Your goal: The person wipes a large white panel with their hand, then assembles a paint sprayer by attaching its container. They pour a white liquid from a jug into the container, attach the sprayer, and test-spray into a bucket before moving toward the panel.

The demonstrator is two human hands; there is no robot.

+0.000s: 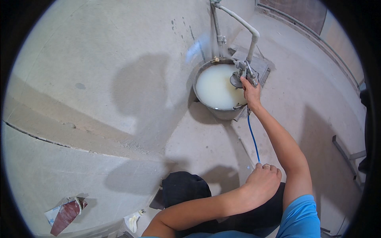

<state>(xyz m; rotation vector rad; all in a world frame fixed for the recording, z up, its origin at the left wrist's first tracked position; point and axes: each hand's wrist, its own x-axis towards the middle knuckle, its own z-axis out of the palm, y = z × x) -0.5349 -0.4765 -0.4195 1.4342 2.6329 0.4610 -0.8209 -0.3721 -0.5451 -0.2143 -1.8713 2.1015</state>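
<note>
While the right hand (252, 93) grips a metal spray gun (250, 74) by a round bucket (225, 114) (milky liquid (216, 87) inside), upper centre, the left hand (264, 179) closes on a thin blue hose (254, 137), lower right.

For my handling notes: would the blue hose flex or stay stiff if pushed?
The blue hose probably flexes, since it bows gently beyond the left hand. It is likely light, given how slender it looks.

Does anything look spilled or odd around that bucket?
Yes: small dark spots and streaks mark the pale grey wall above the round grey bucket of milky white liquid. They stand out like splashes, though I can't tell of what.
</note>
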